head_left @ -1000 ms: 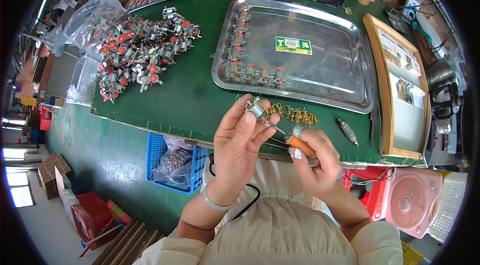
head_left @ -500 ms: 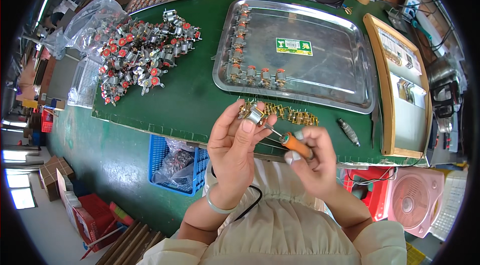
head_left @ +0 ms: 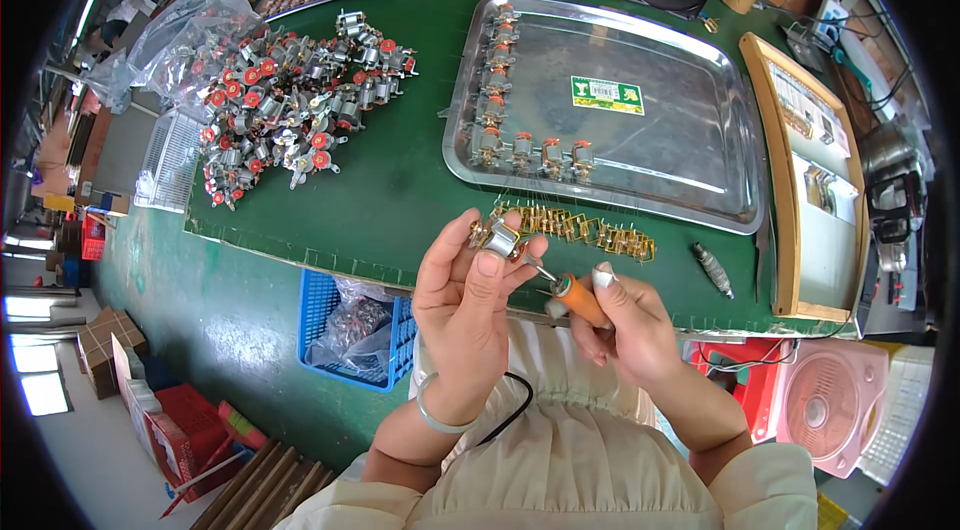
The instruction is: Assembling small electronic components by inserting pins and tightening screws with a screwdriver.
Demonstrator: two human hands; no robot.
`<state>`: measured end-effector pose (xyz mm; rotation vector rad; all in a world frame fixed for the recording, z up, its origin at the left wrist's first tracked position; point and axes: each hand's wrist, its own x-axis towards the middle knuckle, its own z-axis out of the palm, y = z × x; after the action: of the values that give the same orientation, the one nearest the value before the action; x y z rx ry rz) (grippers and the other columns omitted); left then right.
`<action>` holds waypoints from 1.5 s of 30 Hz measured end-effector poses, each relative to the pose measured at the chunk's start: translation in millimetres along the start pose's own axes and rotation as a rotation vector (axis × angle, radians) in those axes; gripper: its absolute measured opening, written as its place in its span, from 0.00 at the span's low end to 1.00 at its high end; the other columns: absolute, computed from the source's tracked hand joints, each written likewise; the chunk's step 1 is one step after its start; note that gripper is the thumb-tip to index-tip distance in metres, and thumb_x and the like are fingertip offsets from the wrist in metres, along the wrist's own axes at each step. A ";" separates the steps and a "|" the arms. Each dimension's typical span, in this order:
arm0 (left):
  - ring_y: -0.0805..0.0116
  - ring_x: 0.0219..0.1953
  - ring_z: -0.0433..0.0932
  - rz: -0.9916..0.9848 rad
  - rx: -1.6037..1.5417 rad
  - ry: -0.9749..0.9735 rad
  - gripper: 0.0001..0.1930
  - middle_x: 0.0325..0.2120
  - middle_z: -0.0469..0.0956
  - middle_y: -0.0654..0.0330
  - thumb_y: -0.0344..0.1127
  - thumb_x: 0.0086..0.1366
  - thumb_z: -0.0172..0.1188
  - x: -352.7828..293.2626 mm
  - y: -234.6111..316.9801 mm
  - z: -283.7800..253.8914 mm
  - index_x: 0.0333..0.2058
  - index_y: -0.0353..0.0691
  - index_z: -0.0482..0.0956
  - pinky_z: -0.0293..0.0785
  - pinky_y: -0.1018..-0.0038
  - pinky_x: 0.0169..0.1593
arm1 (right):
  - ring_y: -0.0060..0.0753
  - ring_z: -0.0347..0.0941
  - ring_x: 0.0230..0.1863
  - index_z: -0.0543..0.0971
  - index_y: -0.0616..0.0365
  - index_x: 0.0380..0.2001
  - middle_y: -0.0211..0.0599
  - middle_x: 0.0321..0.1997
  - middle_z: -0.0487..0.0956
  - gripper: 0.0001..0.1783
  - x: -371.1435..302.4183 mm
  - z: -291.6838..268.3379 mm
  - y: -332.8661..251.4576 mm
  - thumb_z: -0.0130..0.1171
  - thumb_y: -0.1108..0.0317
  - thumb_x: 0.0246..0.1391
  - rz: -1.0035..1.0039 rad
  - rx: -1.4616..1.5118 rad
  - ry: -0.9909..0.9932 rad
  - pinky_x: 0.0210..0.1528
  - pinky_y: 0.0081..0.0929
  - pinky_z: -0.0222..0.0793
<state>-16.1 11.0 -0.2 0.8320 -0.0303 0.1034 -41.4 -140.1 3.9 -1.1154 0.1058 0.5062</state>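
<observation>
The left hand (head_left: 465, 300) pinches one silvery, rounded metal part (head_left: 503, 240) over the smooth green surface (head_left: 390, 185); the right hand (head_left: 632, 330) holds one orange-handled screwdriver (head_left: 582, 301). I count two shiny metal trays (head_left: 670, 165) beyond.

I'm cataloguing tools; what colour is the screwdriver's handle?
The handle is mostly orange, clearest in the head view.

Left grip (head_left: 470, 295) pinched, pointing forward; right grip (head_left: 637, 327) curled.

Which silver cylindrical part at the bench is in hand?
The silver part pinched in the left hand, orange-handled tool pointing at it; the others lie in the heap or on the metal trays.
</observation>
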 end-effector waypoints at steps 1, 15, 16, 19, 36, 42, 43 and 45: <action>0.55 0.40 0.76 -0.001 -0.001 0.000 0.18 0.42 0.73 0.48 0.28 0.61 0.49 0.4 -0.4 -0.9 0.51 0.36 0.62 0.75 0.66 0.42 | 0.19 0.59 0.13 0.68 0.63 0.32 0.38 0.16 0.68 0.22 2.8 6.6 0.9 0.37 0.52 0.60 0.000 0.000 0.002 0.13 0.16 0.51; 0.58 0.40 0.76 -0.020 0.177 -0.191 0.16 0.41 0.73 0.50 0.22 0.59 0.51 4.2 8.9 -31.4 0.47 0.35 0.67 0.75 0.69 0.41 | 0.18 0.72 0.25 0.66 0.61 0.34 0.32 0.27 0.74 0.16 1.2 2.4 -39.9 0.62 0.76 0.42 -0.436 -0.148 0.128 0.26 0.14 0.68; 0.64 0.38 0.76 -0.023 0.253 -0.161 0.16 0.37 0.75 0.53 0.18 0.55 0.54 2.8 7.8 -32.1 0.43 0.34 0.70 0.76 0.73 0.39 | 0.22 0.74 0.32 0.68 0.63 0.35 0.33 0.32 0.71 0.18 -0.2 1.1 -46.3 0.63 0.79 0.40 -0.448 -0.141 0.044 0.35 0.17 0.70; 0.70 0.35 0.76 0.114 0.667 -0.327 0.16 0.34 0.76 0.55 0.18 0.51 0.58 7.4 5.8 -44.1 0.40 0.34 0.73 0.75 0.77 0.37 | 0.22 0.71 0.35 0.70 0.64 0.38 0.36 0.36 0.67 0.18 7.6 3.3 -54.2 0.62 0.79 0.41 -0.648 -0.517 -0.001 0.35 0.17 0.68; 0.71 0.29 0.78 0.076 0.891 -0.349 0.15 0.31 0.78 0.57 0.20 0.48 0.59 11.7 9.3 -39.4 0.38 0.35 0.75 0.76 0.79 0.34 | 0.30 0.68 0.42 0.55 0.66 0.55 0.53 0.48 0.67 0.25 44.3 12.5 -43.8 0.47 0.77 0.54 -0.790 -0.737 -0.046 0.42 0.24 0.67; 0.71 0.29 0.78 0.049 0.852 -0.324 0.15 0.29 0.78 0.57 0.20 0.49 0.59 12.0 7.7 -41.0 0.38 0.36 0.76 0.75 0.79 0.34 | 0.33 0.69 0.42 0.55 0.65 0.56 0.53 0.49 0.67 0.25 47.1 12.1 -48.9 0.44 0.77 0.55 -0.771 -0.629 -0.124 0.45 0.29 0.66; 0.71 0.29 0.78 0.054 0.863 -0.326 0.15 0.29 0.78 0.57 0.20 0.49 0.59 11.9 7.9 -42.1 0.38 0.36 0.76 0.75 0.79 0.34 | 0.32 0.69 0.42 0.55 0.65 0.56 0.53 0.49 0.67 0.25 47.1 12.8 -49.3 0.43 0.77 0.55 -0.763 -0.636 -0.121 0.46 0.30 0.66; 0.72 0.29 0.78 0.060 0.861 -0.341 0.15 0.29 0.78 0.57 0.20 0.49 0.59 12.9 8.3 -39.8 0.38 0.36 0.76 0.75 0.79 0.34 | 0.32 0.69 0.42 0.55 0.65 0.56 0.53 0.49 0.67 0.24 44.3 13.4 -51.6 0.43 0.78 0.55 -0.758 -0.654 -0.104 0.46 0.30 0.65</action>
<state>-4.7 46.9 -20.1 1.7032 -0.3509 0.0246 18.1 -131.0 38.2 -1.6433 -0.5967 -0.1068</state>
